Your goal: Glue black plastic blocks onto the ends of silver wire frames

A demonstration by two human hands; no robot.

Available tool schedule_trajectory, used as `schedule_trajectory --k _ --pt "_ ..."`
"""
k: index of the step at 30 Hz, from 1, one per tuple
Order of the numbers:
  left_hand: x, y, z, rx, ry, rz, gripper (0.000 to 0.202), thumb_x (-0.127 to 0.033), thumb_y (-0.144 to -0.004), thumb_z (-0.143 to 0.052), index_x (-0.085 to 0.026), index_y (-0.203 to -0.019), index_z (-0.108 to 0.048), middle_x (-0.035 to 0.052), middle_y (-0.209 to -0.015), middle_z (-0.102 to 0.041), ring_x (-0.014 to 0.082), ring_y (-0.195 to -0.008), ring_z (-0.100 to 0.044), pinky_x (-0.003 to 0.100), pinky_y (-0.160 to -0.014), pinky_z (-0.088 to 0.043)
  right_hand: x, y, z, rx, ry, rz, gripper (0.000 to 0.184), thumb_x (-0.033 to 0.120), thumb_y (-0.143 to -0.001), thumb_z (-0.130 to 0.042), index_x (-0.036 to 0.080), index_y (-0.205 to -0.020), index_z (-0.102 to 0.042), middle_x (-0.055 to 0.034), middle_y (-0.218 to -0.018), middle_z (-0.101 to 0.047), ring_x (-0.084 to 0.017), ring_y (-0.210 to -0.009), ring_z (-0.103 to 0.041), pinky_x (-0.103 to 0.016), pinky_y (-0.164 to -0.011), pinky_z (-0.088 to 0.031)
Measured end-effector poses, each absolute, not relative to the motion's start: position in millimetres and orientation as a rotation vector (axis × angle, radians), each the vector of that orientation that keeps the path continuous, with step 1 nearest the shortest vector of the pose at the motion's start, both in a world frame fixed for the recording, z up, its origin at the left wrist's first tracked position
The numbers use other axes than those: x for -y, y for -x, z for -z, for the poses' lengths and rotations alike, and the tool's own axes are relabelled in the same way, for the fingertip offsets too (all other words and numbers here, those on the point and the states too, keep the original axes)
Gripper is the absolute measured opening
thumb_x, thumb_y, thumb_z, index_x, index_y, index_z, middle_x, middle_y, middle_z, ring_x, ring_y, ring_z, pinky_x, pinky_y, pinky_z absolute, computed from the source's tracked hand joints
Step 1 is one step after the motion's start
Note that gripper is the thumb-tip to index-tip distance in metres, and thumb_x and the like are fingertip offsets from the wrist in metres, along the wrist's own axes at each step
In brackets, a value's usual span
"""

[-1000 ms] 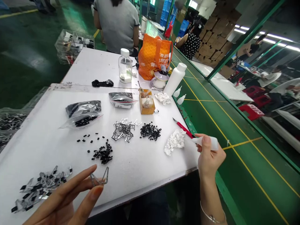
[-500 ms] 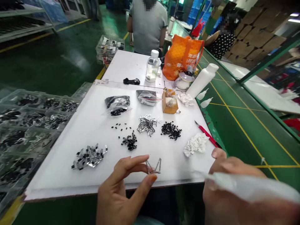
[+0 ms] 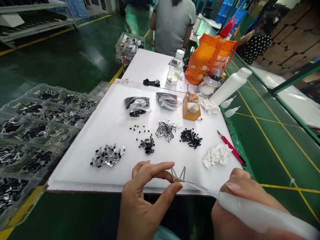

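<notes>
Between thumb and fingertips, my left hand (image 3: 150, 196) pinches a small bent metal clip (image 3: 181, 176) above the near edge of the white table. My right hand (image 3: 240, 203) is wrapped round a white squeeze bottle (image 3: 255, 213) with a long thin nozzle. The nozzle tip points left and reaches the clip's lower part; whether it touches cannot be made out. Beyond my hands lie a pile of bare metal clips (image 3: 166, 129), two piles of small black pieces (image 3: 191, 137) (image 3: 147, 145), and a heap of clips with black ends (image 3: 107, 156).
Crumpled white tissue (image 3: 217, 155) and a red craft knife (image 3: 232, 148) lie at the right. Farther back are plastic bags (image 3: 137, 106), a small yellow box (image 3: 191, 113), bottles (image 3: 232, 86) and an orange bag (image 3: 210, 60). Trays of parts (image 3: 50, 123) stand left; people sit beyond.
My right hand has brought the squeeze bottle's nozzle left to the clip. My left hand still holds the clip. The whole view has shifted, with the table now farther right.
</notes>
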State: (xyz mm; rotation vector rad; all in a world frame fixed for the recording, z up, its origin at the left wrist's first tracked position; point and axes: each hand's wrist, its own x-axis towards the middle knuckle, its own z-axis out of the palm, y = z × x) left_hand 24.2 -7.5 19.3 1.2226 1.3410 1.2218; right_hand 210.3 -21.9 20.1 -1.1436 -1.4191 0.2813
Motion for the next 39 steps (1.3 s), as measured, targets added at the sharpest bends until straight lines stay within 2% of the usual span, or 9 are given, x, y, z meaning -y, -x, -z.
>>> schedule_trajectory --k 3,10,13,16,19,22,28,32,39 --pt "9 -25 -20 -1.349 -1.197 -1.197 0.028 -0.024 -0.084 -0.082 -0.040 -0.106 -0.077 -0.0083 -0.077 -0.075 0.0193 -0.081 -0.071 0.058 -0.121 -0.026 18 -204 -24 1.375 1.058 -0.260 0.054 0.047 -0.108 -0.032 0.026 -0.104 -0.081 0.0033 -0.054 -0.058 -0.016 -0.043 -0.044 -0.039 -0.070 -0.039" --pt "8 -26 -22 -1.342 -1.179 -1.248 0.032 -0.021 -0.081 -0.082 -0.042 -0.105 -0.078 -0.0095 -0.076 -0.075 0.0185 -0.078 -0.071 0.057 -0.120 -0.027 17 -197 -18 1.309 1.060 -0.245 0.056 0.051 -0.106 -0.033 0.025 -0.097 -0.081 0.0022 -0.054 -0.060 -0.017 -0.043 -0.044 -0.041 -0.072 -0.042" --pt "8 -26 -23 -1.349 -1.191 -1.222 0.032 -0.022 -0.082 -0.082 -0.043 -0.105 -0.078 -0.0100 -0.077 -0.075 0.0182 -0.080 -0.071 0.056 -0.121 -0.027 16 -195 -18 1.266 1.046 -0.258 0.053 0.048 -0.107 -0.035 0.025 -0.098 -0.081 0.0026 -0.057 -0.063 -0.017 -0.045 -0.047 -0.042 -0.081 -0.044" --pt "10 -26 -23 -1.356 -1.193 -1.210 0.032 -0.023 -0.083 -0.082 -0.043 -0.107 -0.077 -0.0099 -0.078 -0.075 0.0181 -0.081 -0.071 0.055 -0.121 -0.027 17 -193 -20 1.230 1.062 -0.248 0.049 0.050 -0.106 -0.039 0.028 -0.099 -0.082 0.0040 -0.065 -0.069 -0.017 -0.049 -0.051 -0.040 -0.095 -0.042" --pt "11 -25 -23 -1.356 -1.193 -1.203 0.031 -0.023 -0.083 -0.082 -0.042 -0.108 -0.077 -0.0085 -0.078 -0.075 0.0189 -0.082 -0.071 0.055 -0.118 -0.030 19 -195 -21 1.231 1.086 -0.287 0.048 0.053 -0.106 -0.041 0.030 -0.099 -0.082 0.0046 -0.071 -0.073 -0.017 -0.052 -0.054 -0.038 -0.101 -0.040" --pt "10 -25 -22 -1.363 -1.189 -1.209 0.029 -0.024 -0.082 -0.082 -0.039 -0.107 -0.078 -0.0060 -0.078 -0.075 0.0213 -0.082 -0.071 0.056 -0.115 -0.034 19 -196 -20 1.237 1.074 -0.300 0.051 0.052 -0.106 -0.038 0.028 -0.100 -0.082 0.0033 -0.070 -0.073 -0.018 -0.051 -0.053 -0.040 -0.100 -0.040" --pt "8 -27 -23 -1.372 -1.194 -1.215 0.029 -0.023 -0.081 -0.082 -0.039 -0.105 -0.079 -0.0056 -0.077 -0.076 0.0218 -0.081 -0.071 0.054 -0.112 -0.038 15 -194 -23 1.233 1.087 -0.278 0.047 0.056 -0.103 -0.044 0.030 -0.095 -0.082 0.0038 -0.065 -0.072 -0.018 -0.046 -0.050 -0.040 -0.087 -0.044" --pt "7 -29 -26 -1.370 -1.177 -1.251 0.027 -0.021 -0.078 -0.083 -0.036 -0.101 -0.080 -0.0053 -0.074 -0.075 0.0211 -0.076 -0.071 0.053 -0.110 -0.039 15 -192 -23 1.209 1.108 -0.244 0.048 0.054 -0.104 -0.042 0.030 -0.093 -0.082 0.0025 -0.065 -0.071 -0.019 -0.047 -0.050 -0.043 -0.092 -0.044" --pt "6 -28 -26 -1.365 -1.165 -1.250 0.029 -0.020 -0.078 -0.083 -0.038 -0.100 -0.080 -0.0069 -0.073 -0.074 0.0208 -0.077 -0.070 0.052 -0.109 -0.039 18 -193 -23 1.203 1.113 -0.291 0.046 0.055 -0.104 -0.044 0.031 -0.098 -0.082 0.0043 -0.069 -0.072 -0.018 -0.053 -0.053 -0.038 -0.098 -0.042"
